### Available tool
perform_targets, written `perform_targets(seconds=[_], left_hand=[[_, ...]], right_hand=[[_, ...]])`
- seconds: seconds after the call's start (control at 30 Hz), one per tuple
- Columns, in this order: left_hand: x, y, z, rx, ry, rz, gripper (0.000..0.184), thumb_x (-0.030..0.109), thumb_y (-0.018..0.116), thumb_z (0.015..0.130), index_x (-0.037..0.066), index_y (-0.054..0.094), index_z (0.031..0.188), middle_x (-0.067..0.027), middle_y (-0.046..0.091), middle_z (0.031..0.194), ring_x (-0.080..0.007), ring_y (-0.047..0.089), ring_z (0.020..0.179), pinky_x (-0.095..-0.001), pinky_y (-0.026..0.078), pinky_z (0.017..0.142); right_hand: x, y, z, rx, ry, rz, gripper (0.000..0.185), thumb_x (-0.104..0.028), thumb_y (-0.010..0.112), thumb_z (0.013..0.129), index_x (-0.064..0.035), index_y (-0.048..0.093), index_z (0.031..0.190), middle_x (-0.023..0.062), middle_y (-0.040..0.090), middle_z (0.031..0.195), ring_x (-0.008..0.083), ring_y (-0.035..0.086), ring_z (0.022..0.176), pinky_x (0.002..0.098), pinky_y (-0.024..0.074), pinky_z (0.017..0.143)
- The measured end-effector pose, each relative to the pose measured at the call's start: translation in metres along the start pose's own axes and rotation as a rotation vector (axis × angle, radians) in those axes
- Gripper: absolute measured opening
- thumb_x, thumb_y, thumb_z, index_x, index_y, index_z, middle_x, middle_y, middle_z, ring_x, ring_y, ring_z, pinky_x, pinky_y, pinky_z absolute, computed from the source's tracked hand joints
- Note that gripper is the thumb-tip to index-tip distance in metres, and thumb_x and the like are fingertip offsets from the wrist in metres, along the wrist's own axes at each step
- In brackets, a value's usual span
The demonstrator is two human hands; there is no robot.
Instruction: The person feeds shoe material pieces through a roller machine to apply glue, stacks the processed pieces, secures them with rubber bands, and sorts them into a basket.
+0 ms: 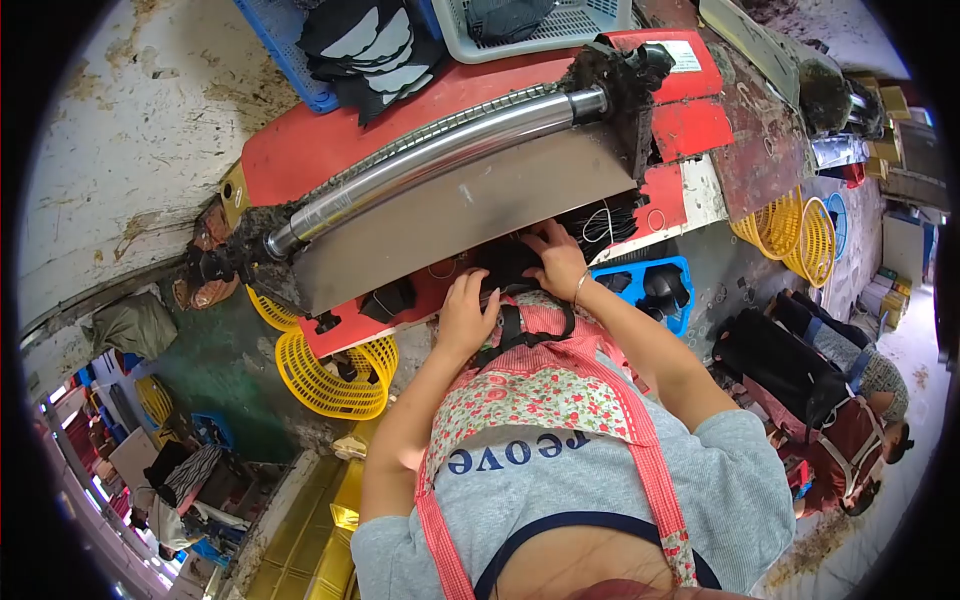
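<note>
Black flat pieces (pixel 505 262), which look like soft sheet or fabric, lie at the front edge of a red machine table, partly under a wide metal plate (pixel 470 215). My left hand (pixel 467 312) grips their near left side with bent fingers. On the right, my right hand (pixel 553 258) has its fingers curled over the same black material, the tips partly hidden near the plate. A bundle of black pieces tied with white string (pixel 603 225) lies just right of my right hand. Another small black bundle (pixel 390 298) sits left of my left hand.
A shiny metal roller (pixel 440 155) runs behind the plate. Blue (pixel 290 50) and white (pixel 540 40) baskets with cut pieces stand at the back. A blue tray (pixel 645 290) and a yellow basket (pixel 340 375) sit below the table. Another person (pixel 850 440) is at the right.
</note>
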State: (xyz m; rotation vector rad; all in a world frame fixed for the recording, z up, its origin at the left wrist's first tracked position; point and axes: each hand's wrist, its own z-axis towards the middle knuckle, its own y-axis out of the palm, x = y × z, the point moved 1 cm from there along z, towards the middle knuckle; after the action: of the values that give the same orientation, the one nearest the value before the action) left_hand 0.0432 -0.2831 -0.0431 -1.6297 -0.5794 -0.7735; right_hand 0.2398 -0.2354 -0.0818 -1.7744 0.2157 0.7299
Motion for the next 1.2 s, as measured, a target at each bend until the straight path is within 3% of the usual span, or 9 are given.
perform_targets(seconds=[0.17,0.47,0.7,0.8,0.87,0.93,1.0,1.13,1.2], left_hand=[[-0.008,-0.010,-0.011,0.013,0.039,0.036,0.032,0.016,0.061,0.081,0.000,0.053,0.108,-0.0173,0.055,0.106,-0.0366,0.054,0.098,-0.0423,0.045,0.084],[-0.023,-0.011,-0.013,-0.002,-0.042,0.055,0.032,0.019,0.061,0.082,0.003,0.054,0.109,-0.0174,0.056,0.103,-0.0371,0.055,0.094,-0.0429,0.045,0.081],[0.031,-0.054,0.002,-0.011,-0.036,-0.228,0.041,0.016,0.067,0.078,0.000,0.054,0.113,-0.0178,0.056,0.111,-0.0344,0.055,0.104,-0.0383,0.044,0.090],[0.096,-0.104,0.028,0.080,0.282,-0.228,0.041,0.012,0.064,0.080,0.000,0.053,0.117,-0.0170,0.054,0.116,-0.0305,0.054,0.107,-0.0359,0.044,0.091],[0.106,-0.114,0.046,-0.149,0.311,-0.248,0.043,0.015,0.063,0.082,0.001,0.051,0.121,-0.0177,0.052,0.121,-0.0306,0.053,0.111,-0.0358,0.043,0.092],[0.091,-0.103,0.051,-0.447,0.188,-0.446,0.047,0.021,0.059,0.086,0.000,0.048,0.126,-0.0189,0.051,0.125,-0.0310,0.052,0.114,-0.0363,0.042,0.094],[0.070,-0.094,0.033,-0.636,0.070,-0.339,0.048,0.023,0.060,0.086,-0.001,0.047,0.127,-0.0199,0.051,0.124,-0.0305,0.053,0.113,-0.0361,0.042,0.094],[0.052,-0.090,0.009,-0.529,0.017,-0.386,0.055,0.031,0.064,0.083,-0.001,0.048,0.124,-0.0193,0.052,0.121,-0.0308,0.053,0.109,-0.0374,0.042,0.093],[0.052,-0.089,0.011,-0.488,-0.044,-0.411,0.054,0.026,0.067,0.081,0.002,0.048,0.125,-0.0149,0.052,0.119,-0.0274,0.053,0.110,-0.0358,0.042,0.093]], right_hand=[[0.000,0.005,-0.010,0.034,-0.284,-0.109,0.049,-0.013,0.073,0.060,-0.0115,0.059,0.108,0.0086,0.052,0.113,0.0303,0.048,0.107,0.0420,0.0394,0.090],[-0.001,0.018,-0.003,-0.042,-0.301,-0.021,0.052,-0.005,0.068,0.060,-0.0060,0.052,0.109,0.0105,0.056,0.106,0.0279,0.050,0.108,0.0422,0.0363,0.095],[-0.029,-0.048,0.014,-0.306,-0.287,0.013,0.048,-0.014,0.075,0.059,-0.0017,0.054,0.100,0.0147,0.058,0.096,0.0344,0.057,0.093,0.0445,0.0444,0.081],[-0.062,-0.121,0.028,-0.574,-0.344,0.283,0.054,-0.027,0.076,0.064,0.0030,0.054,0.104,0.0210,0.060,0.097,0.0370,0.058,0.094,0.0408,0.0467,0.079],[-0.083,-0.139,0.031,-0.723,-0.378,0.467,0.060,-0.033,0.074,0.069,0.0054,0.053,0.110,0.0242,0.061,0.098,0.0389,0.059,0.091,0.0420,0.0475,0.079],[-0.087,-0.120,0.016,-0.616,-0.474,0.453,0.068,-0.044,0.070,0.075,0.0071,0.049,0.115,0.0264,0.060,0.099,0.0402,0.060,0.090,0.0429,0.0481,0.077],[-0.092,-0.127,0.007,-0.836,-0.280,0.331,0.074,-0.050,0.066,0.076,0.0052,0.046,0.121,0.0258,0.061,0.100,0.0406,0.059,0.091,0.0440,0.0461,0.080],[-0.075,-0.138,-0.005,-0.674,-0.370,0.133,0.079,-0.056,0.061,0.077,-0.0002,0.042,0.129,0.0229,0.061,0.105,0.0386,0.059,0.091,0.0438,0.0410,0.085],[-0.076,-0.138,-0.002,-0.619,-0.275,0.345,0.065,-0.041,0.068,0.078,-0.0004,0.048,0.125,0.0191,0.062,0.105,0.0314,0.061,0.094,0.0386,0.0446,0.085]])
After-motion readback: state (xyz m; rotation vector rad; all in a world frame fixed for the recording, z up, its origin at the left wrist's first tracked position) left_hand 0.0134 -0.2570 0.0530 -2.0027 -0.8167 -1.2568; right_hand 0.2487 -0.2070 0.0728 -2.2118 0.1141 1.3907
